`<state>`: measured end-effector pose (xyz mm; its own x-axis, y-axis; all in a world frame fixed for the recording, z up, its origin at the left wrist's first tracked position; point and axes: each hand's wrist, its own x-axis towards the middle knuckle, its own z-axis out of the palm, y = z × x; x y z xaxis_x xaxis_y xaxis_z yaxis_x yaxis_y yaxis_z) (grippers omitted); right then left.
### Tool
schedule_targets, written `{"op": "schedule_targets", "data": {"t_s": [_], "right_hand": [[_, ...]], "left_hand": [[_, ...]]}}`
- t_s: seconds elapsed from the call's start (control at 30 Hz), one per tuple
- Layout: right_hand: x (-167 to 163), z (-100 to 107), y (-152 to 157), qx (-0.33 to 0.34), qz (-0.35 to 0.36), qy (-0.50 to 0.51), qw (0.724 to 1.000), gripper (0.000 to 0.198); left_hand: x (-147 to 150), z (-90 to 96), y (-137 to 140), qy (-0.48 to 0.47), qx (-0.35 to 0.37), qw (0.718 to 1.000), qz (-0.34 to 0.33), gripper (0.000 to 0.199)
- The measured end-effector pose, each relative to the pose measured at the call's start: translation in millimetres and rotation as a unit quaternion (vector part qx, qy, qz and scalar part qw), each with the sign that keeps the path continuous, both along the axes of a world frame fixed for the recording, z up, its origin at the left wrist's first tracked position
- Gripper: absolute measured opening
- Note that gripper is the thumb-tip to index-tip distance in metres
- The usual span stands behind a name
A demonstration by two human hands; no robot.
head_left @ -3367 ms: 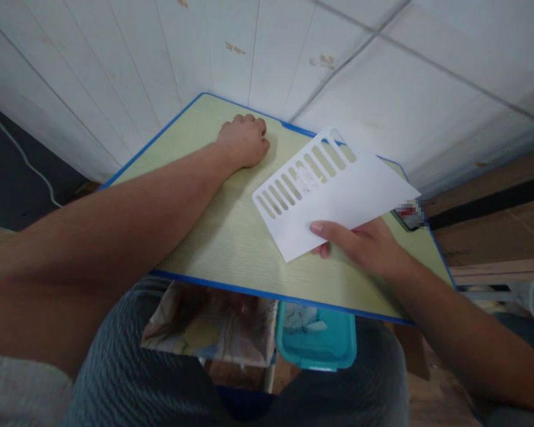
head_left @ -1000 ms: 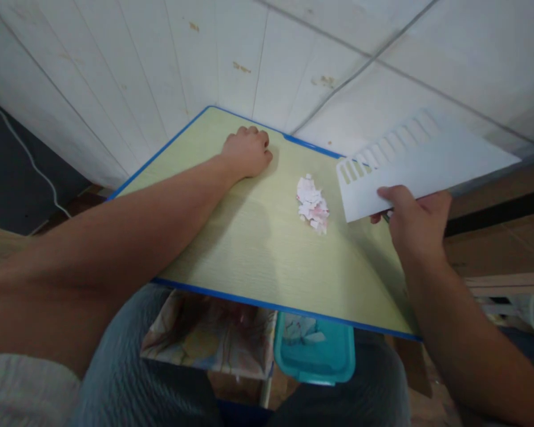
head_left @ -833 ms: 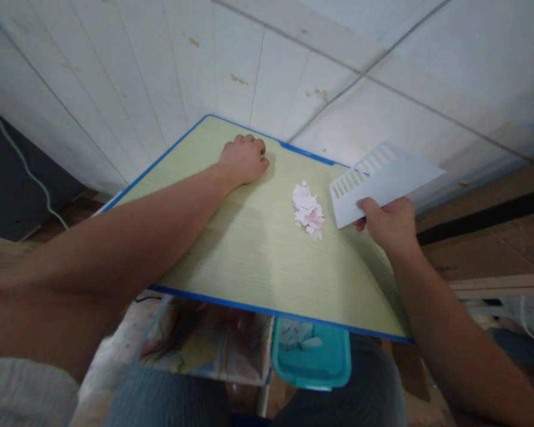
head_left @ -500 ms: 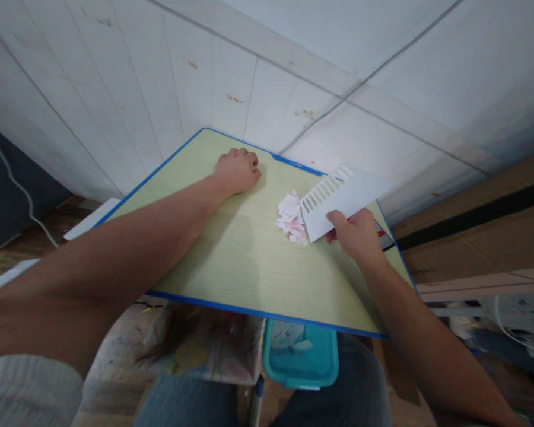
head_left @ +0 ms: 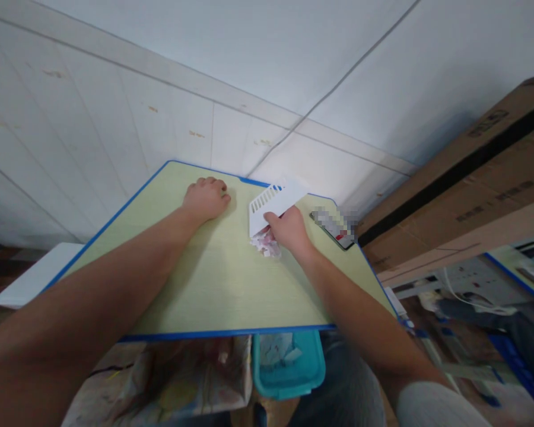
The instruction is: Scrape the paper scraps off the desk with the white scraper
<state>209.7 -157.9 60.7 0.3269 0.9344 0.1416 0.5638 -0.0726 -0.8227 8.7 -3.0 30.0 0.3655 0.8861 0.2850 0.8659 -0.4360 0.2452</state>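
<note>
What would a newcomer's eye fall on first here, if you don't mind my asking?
Probably the white card with its row of slots, held in the right hand over the pale table, with torn paper scraps showing below its lower edge. Next would come the bright turquoise tub below the table's near edge, and the big cardboard box on the right.

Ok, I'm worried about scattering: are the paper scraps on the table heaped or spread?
Heaped: the visible paper scraps cluster at the near edge of the white card, which may hide others.
</note>
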Motion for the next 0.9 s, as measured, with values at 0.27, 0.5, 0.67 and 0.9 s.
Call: {"op": "schedule_targets", "data": {"t_s": [0.27,0.5,0.67,0.9], "right_hand": [[24.2,-6.6,-1.3,0.022,-0.036,0.036,0.998,0.012],[16.1,-10.8,-9.2,0.044,-0.001,0.132,0.990,0.023],[13.7,-11.3,-13.1,0.058,0.008,0.173,0.983,0.032],[24.7,-7.2,-13.6,0.080,0.011,0.172,0.982,0.032]], "left_hand": [[-4.4,-0.4,-0.2,0.002,0.003,1.000,0.006,0.044],[-16.7,-8.1,1.9,-0.025,-0.001,1.000,-0.016,0.043],[-24.2,-15.1,4.3,-0.045,0.002,0.999,-0.009,0.041],[-25.4,-18.0,8.3,-0.059,0.001,0.998,-0.008,0.035]]}}
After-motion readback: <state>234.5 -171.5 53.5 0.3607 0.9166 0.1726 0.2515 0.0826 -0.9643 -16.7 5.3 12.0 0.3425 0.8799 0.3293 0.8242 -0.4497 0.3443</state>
